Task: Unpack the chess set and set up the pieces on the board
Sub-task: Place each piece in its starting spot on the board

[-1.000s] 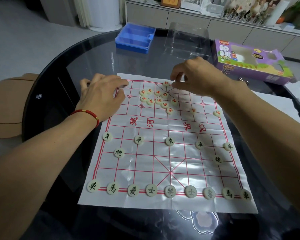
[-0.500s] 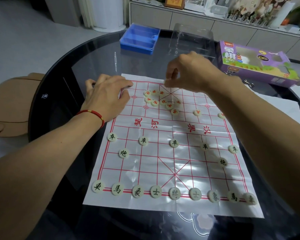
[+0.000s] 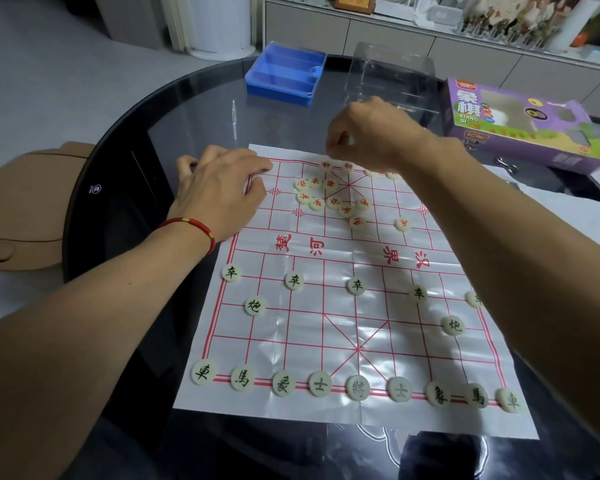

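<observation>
The white chess board sheet (image 3: 326, 327) with red grid lies on the dark glass table. Black-lettered pieces stand in order on the near half, with a full back row (image 3: 357, 388). A loose cluster of red-lettered pieces (image 3: 329, 197) lies on the far half, and a few red pieces (image 3: 347, 166) sit on the far edge line. My left hand (image 3: 219, 188) rests flat on the sheet's far left corner. My right hand (image 3: 368, 133) hovers over the far row with fingers curled downward; whether it holds a piece is hidden.
A blue plastic tray (image 3: 284, 76) and a clear plastic cover (image 3: 392, 77) sit at the back of the table. The purple chess set box (image 3: 513, 126) lies at the back right. A tan chair (image 3: 25, 202) stands left of the table.
My right hand has lifted from the far row and drifted slightly right. My left hand has stayed on the sheet's corner. The camera has tilted, shifting the view.
</observation>
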{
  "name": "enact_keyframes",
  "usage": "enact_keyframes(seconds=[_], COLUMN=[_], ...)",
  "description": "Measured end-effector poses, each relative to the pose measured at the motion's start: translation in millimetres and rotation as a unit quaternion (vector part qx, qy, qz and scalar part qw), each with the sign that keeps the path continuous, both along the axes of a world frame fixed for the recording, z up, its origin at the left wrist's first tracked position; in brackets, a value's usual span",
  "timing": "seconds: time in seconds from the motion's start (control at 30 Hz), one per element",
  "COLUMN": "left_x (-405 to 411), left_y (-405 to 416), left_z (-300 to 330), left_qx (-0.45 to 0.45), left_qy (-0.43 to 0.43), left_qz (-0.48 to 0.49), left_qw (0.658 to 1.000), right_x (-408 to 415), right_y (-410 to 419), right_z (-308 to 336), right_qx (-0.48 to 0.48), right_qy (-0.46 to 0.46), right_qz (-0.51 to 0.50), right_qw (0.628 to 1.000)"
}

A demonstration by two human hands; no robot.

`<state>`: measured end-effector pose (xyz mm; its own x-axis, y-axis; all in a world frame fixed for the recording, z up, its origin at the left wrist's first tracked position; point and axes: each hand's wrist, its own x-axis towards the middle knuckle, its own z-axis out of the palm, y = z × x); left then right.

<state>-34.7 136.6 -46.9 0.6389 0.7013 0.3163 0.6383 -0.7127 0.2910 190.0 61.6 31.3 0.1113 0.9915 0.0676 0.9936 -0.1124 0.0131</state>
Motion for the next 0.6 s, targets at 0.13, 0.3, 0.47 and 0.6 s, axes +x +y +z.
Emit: enact_keyframes(seconds=[0.13, 0.3, 0.47, 0.6], left_x=[0.2, 0.8, 0.2, 0.2], left_y=[-0.6, -0.5, -0.1, 0.4], left_z=[0.6, -0.3, -0.5, -1.0], left_qx=[0.0, 0.0, 0.001, 0.002], left_qy=[-0.001, 0.002, -0.001, 0.0], left_qz=[0.003, 0.003, 0.002, 0.002], left_qw=[1.0, 1.0, 1.0, 1.0], right_x=[-3.9, -1.7, -2.3, -1.1], right_y=[-1.3, 2.4, 3.8, -2.6], right_z=[-2.1, -6.4, -5.6, 0.3], right_qx=[-0.049, -0.045, -0.046, -0.026], right_qy=[0.006, 0.006, 0.011, 0.014], right_qz=[0.026, 0.018, 0.013, 0.014], right_qw=[0.998, 0.999, 0.999, 0.999])
